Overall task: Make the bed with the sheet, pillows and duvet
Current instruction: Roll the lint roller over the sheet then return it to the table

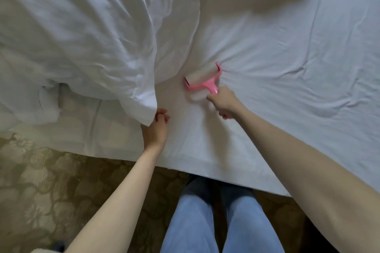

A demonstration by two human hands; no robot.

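1. Head view looks down on a bed whose white fitted sheet [267, 51] is spread over the mattress, with light creases fanning out from the lint roller [202, 80].
2. Right hand [223, 101] has its fingers wrapped round the pink handle, and the roller's drum presses on the sheet; the fabric bunches just beyond the drum.
3. Left hand [157, 127], on the near side of the roller, pinches the hanging corner of the white duvet [78, 37] and holds it lifted back off the sheet.
4. Duvet lies heaped on the far-left side of the roller; no pillows are in view.
5. Step in hand, as I judge it: cleaning the sheet before covering it.
6. Next move likely calls for finishing the strokes, setting the roller aside, then drawing the duvet flat across the sheet with both hands.
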